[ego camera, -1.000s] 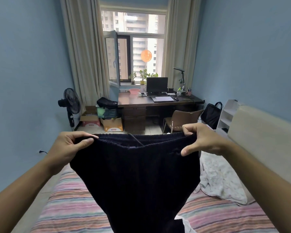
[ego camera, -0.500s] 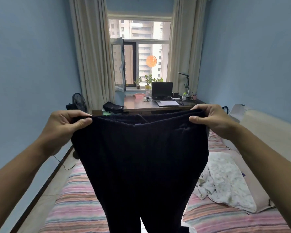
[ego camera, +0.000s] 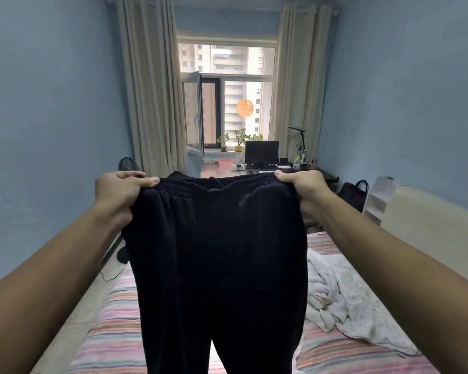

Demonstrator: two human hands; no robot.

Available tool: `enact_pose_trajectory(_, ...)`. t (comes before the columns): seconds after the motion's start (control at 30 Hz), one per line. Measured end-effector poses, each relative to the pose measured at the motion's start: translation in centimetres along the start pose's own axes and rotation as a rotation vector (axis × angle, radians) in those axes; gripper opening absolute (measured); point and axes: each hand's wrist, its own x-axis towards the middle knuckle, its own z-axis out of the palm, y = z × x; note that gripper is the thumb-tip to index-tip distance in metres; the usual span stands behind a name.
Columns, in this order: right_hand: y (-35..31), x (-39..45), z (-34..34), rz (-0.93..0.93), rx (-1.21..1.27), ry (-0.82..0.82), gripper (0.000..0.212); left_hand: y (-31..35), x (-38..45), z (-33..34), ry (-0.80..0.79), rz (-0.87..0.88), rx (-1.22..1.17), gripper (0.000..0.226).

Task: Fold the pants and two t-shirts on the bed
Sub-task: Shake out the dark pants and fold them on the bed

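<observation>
A person holds up a pair of dark pants (ego camera: 216, 252) at arm's length above a bed (ego camera: 114, 327) in a narrow blue-walled bedroom. The left hand (ego camera: 119, 190) is closed in a fist around the left end of the elastic waistband, thumb pressed along the top edge. The right hand (ego camera: 300, 186) is curled tight over the right end, knuckles toward the camera, fabric bunched beneath the fingers. The waistband is stretched level between the two hands, and the pants hang straight down with both legs dropping out of the bottom of the view; whether the cuffs touch the bed cannot be told.

The bed carries a sheet striped in pink, white and grey. On its right side, beside the hanging pants, lies a rumpled white cloth (ego camera: 343, 300) with a faint print, spread toward a pale headboard (ego camera: 427, 220) along the right wall. The two t-shirts cannot be picked out with certainty; a sliver of white shows between the pant legs.

Beyond the bed, a desk (ego camera: 216, 170) stands under the window (ego camera: 227, 98) with a dark monitor (ego camera: 261, 153), a desk lamp (ego camera: 299, 139) and a pink bowl (ego camera: 224, 161) on it. Beige curtains (ego camera: 152, 103) hang at either side. A black bag (ego camera: 353, 194) sits beside a small white shelf (ego camera: 376, 201).
</observation>
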Motion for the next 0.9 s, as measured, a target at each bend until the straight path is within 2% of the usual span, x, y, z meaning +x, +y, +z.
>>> enact_pose_trajectory(0.07,0.2,-0.2,1.7,-0.005,0.051,0.056,0.035,0.2,-0.6,1.2,0.074,0.017,-0.034,0.029)
enact_pose_trajectory(0.17,0.8,-0.5,4.1,-0.001,0.112,0.052,0.033,0.6,-1.7,3.1,0.108,0.060,-0.061,0.032)
enact_pose_trajectory(0.27,1.4,-0.7,6.4,-0.014,0.100,0.054,0.013,0.8,-3.2,5.2,0.088,0.124,-0.044,0.034)
enact_pose_trajectory(0.43,1.5,-2.4,9.8,0.037,0.152,-0.114,0.023,1.1,-5.9,8.3,-0.041,0.242,0.023,0.034)
enact_pose_trajectory(0.53,0.8,-3.4,10.4,0.076,0.208,-0.195,0.016,1.6,-7.0,8.8,-0.097,0.317,0.095,0.036)
enact_pose_trajectory(0.67,-0.8,-3.7,9.1,0.037,0.214,-0.387,0.039,2.1,-7.4,8.3,-0.366,0.268,0.083,0.049)
enact_pose_trajectory(0.8,-1.4,-3.5,8.4,0.008,0.192,-0.381,0.051,2.6,-7.8,7.3,-0.690,0.298,0.108,0.067)
enact_pose_trajectory(0.9,-1.4,-3.3,7.9,0.003,0.169,-0.400,0.045,3.2,-7.0,6.7,-0.863,0.242,0.062,0.072)
